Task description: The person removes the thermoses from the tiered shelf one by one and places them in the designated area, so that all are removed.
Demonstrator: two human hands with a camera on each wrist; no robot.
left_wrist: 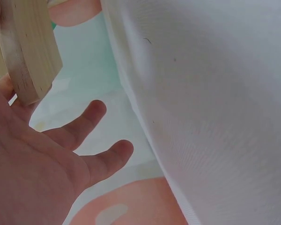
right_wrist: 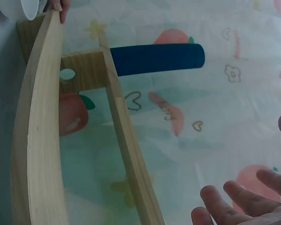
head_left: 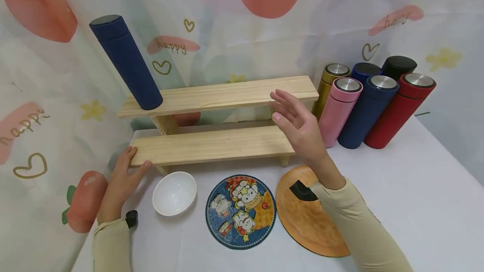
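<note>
A: Where's the navy flask (head_left: 126,63) from the hands?

B: Upright on the top shelf (head_left: 219,92), at its left end, long axis vertical. The right hand (head_left: 298,125) hovers off the shelf's right end, so the flask lies well to its left.

A: And the left hand (head_left: 122,179)?

B: Nearer. It rests on the lower shelf's (head_left: 211,146) left end, just below the flask.

A: Fingers?

B: Right fingers (head_left: 283,104) spread open, holding nothing. Left ones lie straight against the board, thumb along its front edge.
</note>
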